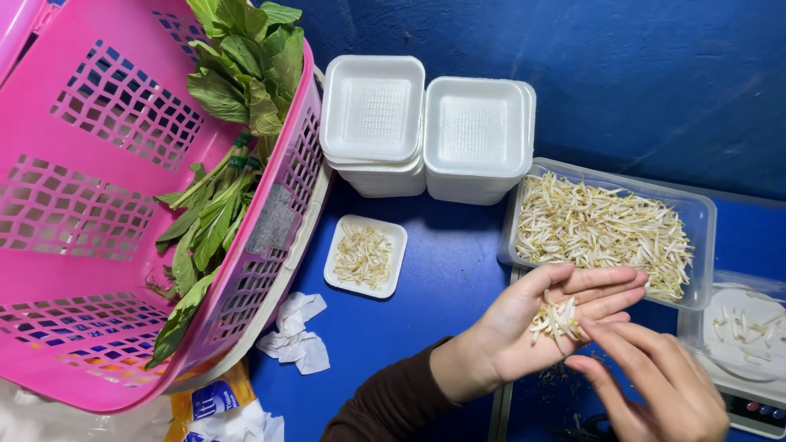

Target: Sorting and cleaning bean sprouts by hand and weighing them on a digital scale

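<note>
My left hand (532, 323) is palm up over the blue table, cupping a small heap of bean sprouts (555, 317). My right hand (655, 381) reaches in from the lower right, its fingertips touching those sprouts in the left palm. Just behind the hands stands a clear plastic container (702, 214) full of bean sprouts. A small white foam tray (396, 237) with a few sprouts lies left of the hands.
A pink slotted basket (90, 205) with leafy greens (237, 90) fills the left. Two stacks of white foam trays (372, 110) (477, 131) stand at the back. A scale with a clear tray (749, 344) sits at the right edge. Crumpled white paper (296, 334) lies near the basket.
</note>
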